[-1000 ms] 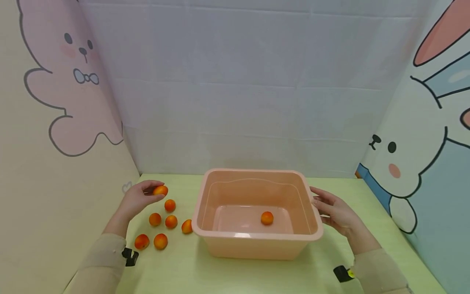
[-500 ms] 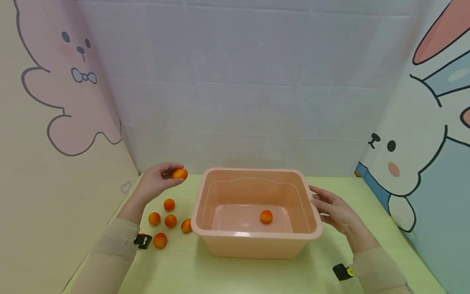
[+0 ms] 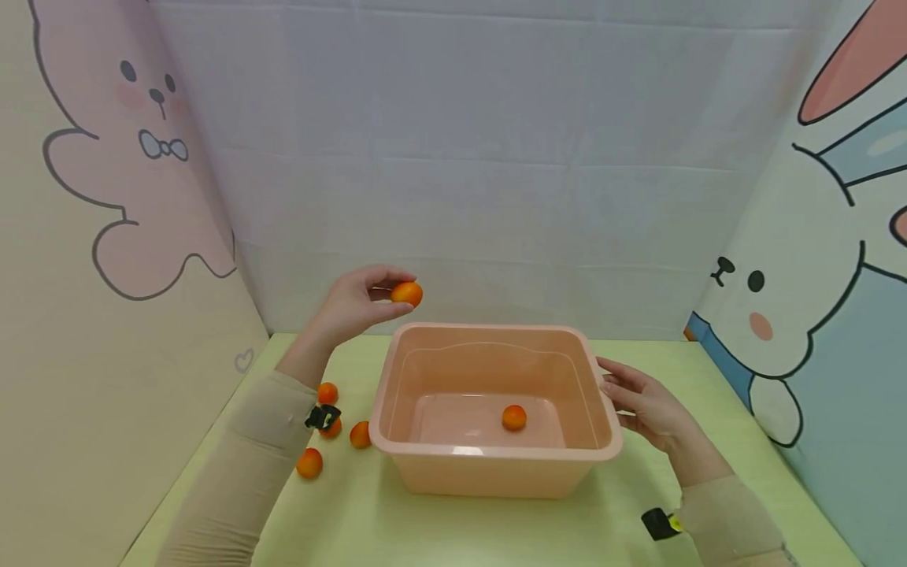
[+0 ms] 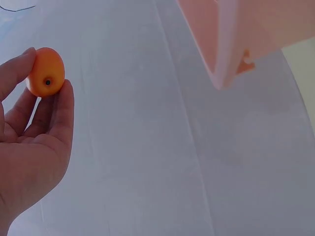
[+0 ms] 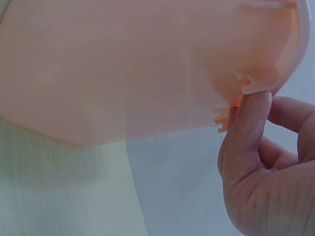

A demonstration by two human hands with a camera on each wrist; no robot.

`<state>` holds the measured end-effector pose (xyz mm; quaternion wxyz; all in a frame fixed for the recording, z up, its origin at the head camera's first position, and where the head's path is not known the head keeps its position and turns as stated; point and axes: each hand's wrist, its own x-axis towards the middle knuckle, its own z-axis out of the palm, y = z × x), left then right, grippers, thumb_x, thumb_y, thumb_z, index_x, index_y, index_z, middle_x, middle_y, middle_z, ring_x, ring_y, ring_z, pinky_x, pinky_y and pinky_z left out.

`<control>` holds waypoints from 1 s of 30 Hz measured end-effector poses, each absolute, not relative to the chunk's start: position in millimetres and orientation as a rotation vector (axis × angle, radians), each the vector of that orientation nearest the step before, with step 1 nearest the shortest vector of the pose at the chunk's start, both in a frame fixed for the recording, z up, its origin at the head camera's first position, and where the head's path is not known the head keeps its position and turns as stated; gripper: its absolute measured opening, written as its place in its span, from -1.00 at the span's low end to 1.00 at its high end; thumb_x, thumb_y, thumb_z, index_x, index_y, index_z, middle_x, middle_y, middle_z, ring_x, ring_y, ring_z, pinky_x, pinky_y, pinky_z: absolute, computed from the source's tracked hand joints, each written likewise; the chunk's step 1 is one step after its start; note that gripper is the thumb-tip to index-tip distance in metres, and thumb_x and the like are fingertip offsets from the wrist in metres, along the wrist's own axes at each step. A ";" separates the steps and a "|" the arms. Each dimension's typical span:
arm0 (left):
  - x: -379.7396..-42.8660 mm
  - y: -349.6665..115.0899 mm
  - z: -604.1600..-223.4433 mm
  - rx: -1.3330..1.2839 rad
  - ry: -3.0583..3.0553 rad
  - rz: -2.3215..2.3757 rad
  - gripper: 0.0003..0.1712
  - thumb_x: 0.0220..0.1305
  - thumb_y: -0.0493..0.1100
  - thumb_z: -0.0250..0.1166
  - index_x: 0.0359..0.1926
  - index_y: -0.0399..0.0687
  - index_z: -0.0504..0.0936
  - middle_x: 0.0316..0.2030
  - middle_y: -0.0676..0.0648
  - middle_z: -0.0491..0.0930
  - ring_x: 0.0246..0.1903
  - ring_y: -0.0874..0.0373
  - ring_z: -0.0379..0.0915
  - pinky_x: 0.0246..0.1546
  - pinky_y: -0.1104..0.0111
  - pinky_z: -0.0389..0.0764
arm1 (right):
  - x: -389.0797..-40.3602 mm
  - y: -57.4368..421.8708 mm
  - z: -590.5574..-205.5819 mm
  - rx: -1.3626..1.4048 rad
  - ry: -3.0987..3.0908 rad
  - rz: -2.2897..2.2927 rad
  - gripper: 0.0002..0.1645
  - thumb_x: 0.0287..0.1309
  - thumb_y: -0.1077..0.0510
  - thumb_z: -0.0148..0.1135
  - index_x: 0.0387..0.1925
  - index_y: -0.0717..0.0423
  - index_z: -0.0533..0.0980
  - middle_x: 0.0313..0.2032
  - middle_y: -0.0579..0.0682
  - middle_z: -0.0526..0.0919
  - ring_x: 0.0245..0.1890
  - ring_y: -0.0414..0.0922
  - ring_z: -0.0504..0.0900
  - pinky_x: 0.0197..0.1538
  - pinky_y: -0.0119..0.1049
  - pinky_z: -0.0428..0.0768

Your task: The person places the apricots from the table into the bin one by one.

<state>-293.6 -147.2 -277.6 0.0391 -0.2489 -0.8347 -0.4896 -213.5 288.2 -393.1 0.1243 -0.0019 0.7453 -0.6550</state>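
Fruit (image 3: 407, 294), orange, hangs in the air near the tub's back left corner, pinched by the left hand (image 3: 354, 303) between thumb and fingertips. In the left wrist view we see the dark spot at one end, and bare space between fruit and tub.

Right hand (image 3: 648, 409) lightly grasps the tub (image 3: 489, 476) by its right rim; how hard it grips we cannot tell. A second fruit (image 3: 514, 418) lies on the tub floor, right of centre.

On the table (image 3: 439, 535), left of the tub, we count four loose fruits (image 3: 309, 463), one partly behind the black device (image 3: 323, 417) at the left wrist. The nearest sits just beside the tub; contact unclear. Behind stands a pale backdrop (image 3: 468, 197).

Handling notes (our judgement): the skin looks smooth, so we want even pressure from both sides, firm enough against slipping, light enough not to bruise. Wrist and knuckles should clear the rim. A fruit this round likely rolls if dropped, so any release is best low and gentle, with the right hand steadying the rim without tipping it.
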 end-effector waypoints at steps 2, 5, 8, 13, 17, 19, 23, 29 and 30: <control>-296.2 -133.1 -273.2 -0.815 -2.536 -1.516 -0.56 0.16 -0.28 0.46 0.10 -0.19 0.65 0.02 -0.14 0.61 -0.07 -0.01 0.61 -0.08 0.31 0.65 | -213.5 288.4 -393.3 -0.009 2.175 -1.909 -0.17 0.44 0.04 0.13 0.54 0.16 0.00 -0.01 -0.09 0.54 -0.14 -0.17 0.62 -0.07 -0.28 0.67; -299.8 -113.4 -270.1 -0.888 -2.519 -1.517 -0.57 0.16 -0.30 0.45 0.09 -0.21 0.65 0.02 -0.13 0.61 -0.09 0.01 0.62 -0.05 0.31 0.64 | -213.6 288.3 -393.2 -0.006 2.179 -1.907 -0.17 0.43 0.05 0.13 0.54 0.17 0.00 -0.01 -0.09 0.53 -0.13 -0.17 0.61 -0.07 -0.28 0.66; -302.6 -95.9 -269.8 -0.950 -2.508 -1.505 -0.58 0.15 -0.32 0.44 0.07 -0.23 0.66 0.00 -0.13 0.62 -0.11 0.03 0.63 -0.04 0.31 0.64 | -213.9 287.9 -392.8 -0.002 2.183 -1.906 -0.16 0.42 0.04 0.15 0.54 0.17 0.01 0.00 -0.09 0.52 -0.13 -0.18 0.61 -0.07 -0.28 0.66; -307.2 -74.4 -271.4 -1.007 -2.481 -1.523 -0.56 0.14 -0.33 0.45 0.07 -0.30 0.65 -0.02 -0.15 0.64 -0.13 0.02 0.63 -0.04 0.30 0.64 | -213.6 288.2 -392.3 -0.026 2.186 -1.908 -0.17 0.43 0.05 0.14 0.53 0.19 0.00 0.01 -0.07 0.50 -0.13 -0.18 0.61 -0.09 -0.30 0.66; -312.2 -59.9 -272.4 -1.050 -2.495 -1.532 -0.54 0.14 -0.34 0.45 0.10 -0.30 0.63 -0.01 -0.15 0.63 -0.11 0.03 0.62 -0.05 0.31 0.64 | -213.2 288.7 -391.9 -0.026 2.194 -1.914 -0.17 0.43 0.05 0.14 0.53 0.19 0.01 0.01 -0.09 0.51 -0.14 -0.17 0.61 -0.10 -0.31 0.66; -315.6 -53.3 -274.6 -1.081 -2.509 -1.533 -0.54 0.14 -0.34 0.45 0.09 -0.28 0.64 -0.01 -0.13 0.62 -0.11 0.04 0.61 -0.06 0.32 0.64 | -213.0 288.7 -391.6 -0.023 2.197 -1.915 -0.17 0.42 0.05 0.15 0.53 0.19 0.02 0.01 -0.10 0.51 -0.14 -0.17 0.61 -0.10 -0.31 0.66; -322.9 -41.7 -283.5 -1.150 -2.546 -1.530 -0.57 0.15 -0.33 0.44 0.08 -0.22 0.65 -0.03 -0.10 0.62 -0.12 0.07 0.60 -0.08 0.35 0.65 | -212.5 288.7 -391.8 -0.013 2.194 -1.920 -0.18 0.43 0.05 0.14 0.53 0.19 0.02 0.01 -0.11 0.52 -0.13 -0.16 0.61 -0.10 -0.30 0.66; -331.1 -25.6 -307.7 -1.239 -2.596 -1.528 -0.55 0.15 -0.36 0.44 0.10 -0.26 0.64 0.00 -0.12 0.61 -0.08 0.06 0.59 -0.04 0.39 0.62 | -211.7 288.8 -393.2 -0.026 2.175 -1.940 -0.18 0.44 0.06 0.13 0.53 0.20 0.01 0.00 -0.14 0.53 -0.14 -0.18 0.62 -0.11 -0.32 0.66; -331.9 -22.8 -312.8 -1.256 -2.603 -1.519 -0.55 0.15 -0.36 0.44 0.10 -0.27 0.63 0.00 -0.12 0.61 -0.08 0.06 0.59 -0.03 0.40 0.61 | -211.7 289.0 -393.5 -0.035 2.173 -1.944 -0.19 0.44 0.06 0.12 0.53 0.20 0.01 0.00 -0.13 0.53 -0.14 -0.19 0.62 -0.12 -0.32 0.66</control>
